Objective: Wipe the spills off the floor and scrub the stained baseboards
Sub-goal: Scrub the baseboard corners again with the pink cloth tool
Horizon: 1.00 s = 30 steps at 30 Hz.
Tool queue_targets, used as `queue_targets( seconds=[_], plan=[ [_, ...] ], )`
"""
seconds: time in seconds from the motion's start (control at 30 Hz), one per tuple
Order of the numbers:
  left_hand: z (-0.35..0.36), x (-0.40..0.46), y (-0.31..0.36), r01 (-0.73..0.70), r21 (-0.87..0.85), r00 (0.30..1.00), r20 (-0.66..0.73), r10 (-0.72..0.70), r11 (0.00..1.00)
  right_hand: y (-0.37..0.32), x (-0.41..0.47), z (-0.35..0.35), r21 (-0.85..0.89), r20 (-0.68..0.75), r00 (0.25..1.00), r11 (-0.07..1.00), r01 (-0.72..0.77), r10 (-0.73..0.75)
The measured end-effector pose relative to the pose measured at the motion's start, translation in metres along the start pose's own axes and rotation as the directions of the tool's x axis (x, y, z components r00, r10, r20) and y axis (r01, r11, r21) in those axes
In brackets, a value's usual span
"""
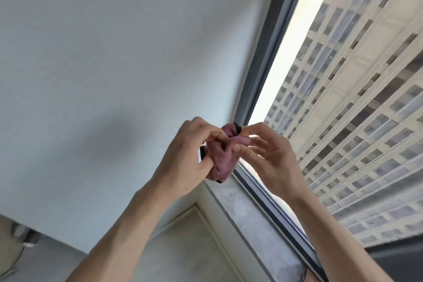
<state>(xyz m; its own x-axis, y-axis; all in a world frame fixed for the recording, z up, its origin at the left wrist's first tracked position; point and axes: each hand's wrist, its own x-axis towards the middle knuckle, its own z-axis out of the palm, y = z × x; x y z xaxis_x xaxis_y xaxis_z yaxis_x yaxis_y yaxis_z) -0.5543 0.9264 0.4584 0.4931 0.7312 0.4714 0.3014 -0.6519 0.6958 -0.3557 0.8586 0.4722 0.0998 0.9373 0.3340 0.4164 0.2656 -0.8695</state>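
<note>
Both hands are holding a bunched pink cloth up in the air by the window; the left hand is gripping and hiding part of it, the right hand is pinching its top, above the grey sill's near edge

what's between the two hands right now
In the head view, a bunched pink cloth with dark edging lies between them: the left hand grips it, and the right hand pinches a fold.
</note>
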Motion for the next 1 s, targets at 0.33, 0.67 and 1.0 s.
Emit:
queue_targets(
  seconds=[0.33,0.67,1.0],
  plan=[
    [-0.026,0.060,0.125,-0.311,-0.038,0.891,0.336,0.305,0.950,-0.123,-0.055,-0.102,-0.202,-0.205,0.973,0.977,0.068,-0.110],
    [0.030,0.059,0.298,-0.055,-0.416,0.562,0.739,0.372,0.908,-0.200,-0.186,-0.222,-0.297,-0.515,0.838,0.955,0.025,-0.182],
    [0.151,0.004,0.525,-0.499,-0.466,0.552,0.479,0.683,0.730,-0.273,-0.396,-0.365,-0.480,-0.649,0.746,0.841,-0.250,-0.149]
  ],
)
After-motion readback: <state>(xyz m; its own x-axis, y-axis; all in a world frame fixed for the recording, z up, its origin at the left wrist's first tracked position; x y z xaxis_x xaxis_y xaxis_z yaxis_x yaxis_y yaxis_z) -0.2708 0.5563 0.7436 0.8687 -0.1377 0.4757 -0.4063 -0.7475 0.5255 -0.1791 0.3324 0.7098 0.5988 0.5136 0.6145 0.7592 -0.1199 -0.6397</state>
